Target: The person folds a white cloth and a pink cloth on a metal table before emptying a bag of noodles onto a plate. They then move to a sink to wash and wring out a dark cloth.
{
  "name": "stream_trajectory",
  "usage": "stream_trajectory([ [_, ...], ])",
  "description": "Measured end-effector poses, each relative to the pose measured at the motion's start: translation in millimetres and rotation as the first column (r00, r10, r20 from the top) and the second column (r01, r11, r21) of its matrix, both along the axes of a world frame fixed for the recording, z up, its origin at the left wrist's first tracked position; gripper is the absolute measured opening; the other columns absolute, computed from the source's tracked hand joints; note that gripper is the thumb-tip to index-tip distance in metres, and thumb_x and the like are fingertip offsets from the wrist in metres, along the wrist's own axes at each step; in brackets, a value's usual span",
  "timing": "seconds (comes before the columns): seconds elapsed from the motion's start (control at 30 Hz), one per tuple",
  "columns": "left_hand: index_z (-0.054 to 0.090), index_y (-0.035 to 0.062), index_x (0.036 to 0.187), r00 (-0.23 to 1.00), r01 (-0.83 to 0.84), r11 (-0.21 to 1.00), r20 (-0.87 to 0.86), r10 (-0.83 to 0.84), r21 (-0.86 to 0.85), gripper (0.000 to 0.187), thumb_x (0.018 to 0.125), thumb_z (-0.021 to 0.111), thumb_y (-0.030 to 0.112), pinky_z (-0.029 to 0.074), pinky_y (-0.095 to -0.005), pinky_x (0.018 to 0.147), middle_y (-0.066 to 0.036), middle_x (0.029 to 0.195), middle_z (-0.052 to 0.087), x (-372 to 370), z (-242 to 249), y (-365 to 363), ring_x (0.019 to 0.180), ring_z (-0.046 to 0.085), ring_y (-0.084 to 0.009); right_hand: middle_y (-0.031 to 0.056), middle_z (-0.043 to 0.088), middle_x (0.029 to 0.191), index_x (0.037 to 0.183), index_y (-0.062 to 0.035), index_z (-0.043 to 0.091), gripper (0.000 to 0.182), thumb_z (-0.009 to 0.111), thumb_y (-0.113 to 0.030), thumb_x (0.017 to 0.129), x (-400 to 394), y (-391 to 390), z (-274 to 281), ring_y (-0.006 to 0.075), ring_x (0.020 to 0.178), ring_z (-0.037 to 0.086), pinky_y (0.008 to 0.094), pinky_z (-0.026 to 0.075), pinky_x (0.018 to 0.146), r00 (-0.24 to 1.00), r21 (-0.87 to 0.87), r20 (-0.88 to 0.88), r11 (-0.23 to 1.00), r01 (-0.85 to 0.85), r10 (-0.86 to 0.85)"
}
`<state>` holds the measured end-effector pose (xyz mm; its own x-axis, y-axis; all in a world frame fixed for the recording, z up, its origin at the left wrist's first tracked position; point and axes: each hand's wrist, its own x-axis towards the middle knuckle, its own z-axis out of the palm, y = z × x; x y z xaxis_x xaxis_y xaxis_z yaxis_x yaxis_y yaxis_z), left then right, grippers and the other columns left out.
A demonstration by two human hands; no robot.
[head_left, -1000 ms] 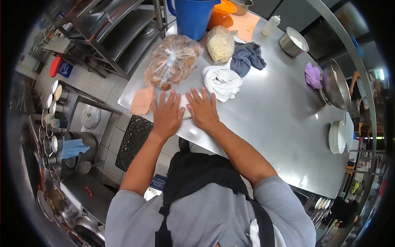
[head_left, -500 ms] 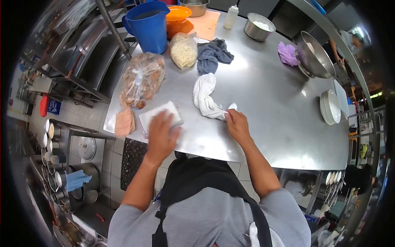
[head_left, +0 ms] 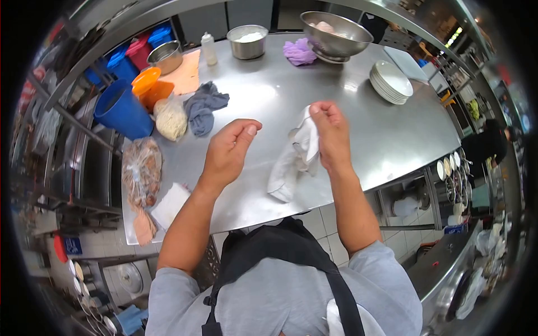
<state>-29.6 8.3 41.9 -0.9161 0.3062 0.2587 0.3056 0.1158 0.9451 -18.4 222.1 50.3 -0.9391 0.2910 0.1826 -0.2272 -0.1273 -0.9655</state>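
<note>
My right hand (head_left: 332,131) grips a white cloth (head_left: 302,147) by its upper end, and the cloth hangs crumpled and twisted down over the steel table (head_left: 246,193). To the left of it, my left hand (head_left: 231,148) is raised above the table, fingers curled together with the thumb against them. Nothing shows in that hand. A folded white cloth (head_left: 171,206) lies beyond my left forearm near the table's front edge, partly hidden by the arm. Beside it are a peach cloth (head_left: 144,227) and a tied clear bag of brownish food (head_left: 142,171).
At the left stand a blue pitcher (head_left: 123,109), orange containers (head_left: 148,87), a bag of noodles (head_left: 170,119) and a grey cloth (head_left: 204,107). Farther back are a squeeze bottle (head_left: 208,49), a steel pot (head_left: 247,47), a purple cloth (head_left: 300,53), a large steel bowl (head_left: 342,45) and stacked plates (head_left: 390,84).
My view has turned to the right. My left hand has left the folded white cloth and closed its fingers. My right hand has lifted its end of the other white cloth.
</note>
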Motion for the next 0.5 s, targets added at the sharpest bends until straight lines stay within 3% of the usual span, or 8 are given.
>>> stream_trajectory([
  [0.07, 0.060, -0.0005, 0.117, 0.994, 0.030, 0.997, -0.104, -0.037, -0.064, 0.026, 0.094, 0.057, 0.012, 0.046, -0.0284, 0.089, -0.008, 0.101, 0.066, 8.4, 11.7, 23.7, 0.096, 0.060, -0.0147, -0.0012, 0.058, 0.079, 0.099, -0.0047, 0.058, 0.016, 0.058, -0.020, 0.095, 4.0, -2.6, 1.7, 0.0045, 0.069, 0.050, 0.0209, 0.042, 0.062, 0.978, -0.236, 0.176, 0.969, -0.068, 0.112],
  [0.1, 0.058, -0.0006, 0.118, 0.979, 0.033, 0.991, -0.195, -0.057, -0.128, 0.028, 0.093, 0.059, 0.012, 0.046, -0.0284, 0.090, -0.008, 0.101, 0.066, 12.9, 14.9, 35.9, 0.097, 0.060, -0.0140, -0.0012, 0.058, 0.079, 0.099, -0.0047, 0.058, 0.016, 0.058, -0.020, 0.095, 4.7, -0.6, 1.5, 0.0045, 0.069, 0.050, 0.0209, 0.042, 0.062, 0.980, -0.237, 0.168, 0.969, -0.063, 0.105],
  [0.17, 0.057, -0.0006, 0.116, 0.980, 0.061, 0.991, -0.181, -0.082, -0.117, 0.029, 0.090, 0.063, 0.011, 0.047, -0.0269, 0.085, -0.006, 0.098, 0.066, 4.8, 17.2, 48.2, 0.091, 0.059, -0.0115, -0.0023, 0.057, 0.079, 0.095, -0.0059, 0.059, 0.016, 0.060, -0.021, 0.095, 2.4, 0.7, 0.6, 0.0043, 0.069, 0.049, 0.0210, 0.042, 0.062, 0.946, -0.120, 0.132, 0.952, -0.281, 0.296],
  [0.23, 0.059, -0.0011, 0.110, 0.965, 0.197, 0.980, 0.172, -0.198, 0.022, 0.023, 0.091, 0.062, 0.011, 0.047, -0.0249, 0.077, -0.003, 0.091, 0.065, -7.0, 20.7, 54.0, 0.084, 0.059, -0.0097, -0.0030, 0.056, 0.079, 0.093, -0.0049, 0.059, 0.019, 0.060, -0.024, 0.095, 5.1, 2.1, 9.9, 0.0047, 0.070, 0.049, 0.0211, 0.042, 0.063, 0.942, -0.120, 0.096, 0.943, -0.311, 0.323],
  [0.27, 0.060, -0.0008, 0.102, 0.965, 0.180, 0.979, 0.175, -0.195, 0.098, 0.017, 0.092, 0.062, 0.012, 0.045, -0.0223, 0.072, 0.000, 0.085, 0.063, -8.4, 21.7, 56.4, 0.079, 0.056, -0.0071, -0.0031, 0.056, 0.080, 0.092, -0.0044, 0.059, 0.021, 0.060, -0.025, 0.095, 3.3, 7.7, 12.6, 0.0047, 0.070, 0.048, 0.0212, 0.041, 0.063, 0.944, -0.029, 0.098, 0.949, -0.314, 0.315],
  [0.33, 0.060, -0.0005, 0.100, 0.978, 0.158, 0.985, 0.124, -0.165, 0.064, 0.016, 0.093, 0.061, 0.014, 0.044, -0.0215, 0.071, 0.001, 0.084, 0.062, -12.0, 32.8, 58.6, 0.078, 0.055, -0.0062, -0.0032, 0.056, 0.080, 0.092, -0.0039, 0.059, 0.022, 0.060, -0.025, 0.095, -4.3, 16.9, 14.1, 0.0047, 0.070, 0.048, 0.0213, 0.041, 0.063, 0.947, 0.067, 0.096, 0.947, -0.314, 0.307],
  [0.4, 0.061, -0.0001, 0.098, 0.988, 0.128, 0.991, 0.082, -0.131, 0.035, 0.016, 0.094, 0.060, 0.015, 0.044, -0.0207, 0.070, 0.001, 0.082, 0.061, -18.1, 45.5, 58.1, 0.078, 0.054, -0.0052, -0.0023, 0.057, 0.079, 0.093, -0.0034, 0.058, 0.022, 0.060, -0.025, 0.095, -16.1, 22.9, 7.4, 0.0049, 0.069, 0.048, 0.0201, 0.041, 0.063, 0.955, 0.509, -0.254, 0.861, -0.003, 0.154],
  [0.5, 0.062, 0.0009, 0.097, 0.997, 0.071, 0.997, -0.005, -0.071, -0.025, 0.016, 0.095, 0.059, 0.017, 0.042, -0.0200, 0.068, 0.003, 0.081, 0.059, -30.9, 71.2, 54.4, 0.076, 0.050, -0.0041, -0.0013, 0.057, 0.078, 0.091, -0.0032, 0.057, 0.022, 0.062, -0.024, 0.094, -14.6, 14.8, 36.7, 0.0065, 0.069, 0.049, 0.0216, 0.042, 0.064, 0.951, 0.389, -0.263, 0.920, -0.049, 0.162],
])
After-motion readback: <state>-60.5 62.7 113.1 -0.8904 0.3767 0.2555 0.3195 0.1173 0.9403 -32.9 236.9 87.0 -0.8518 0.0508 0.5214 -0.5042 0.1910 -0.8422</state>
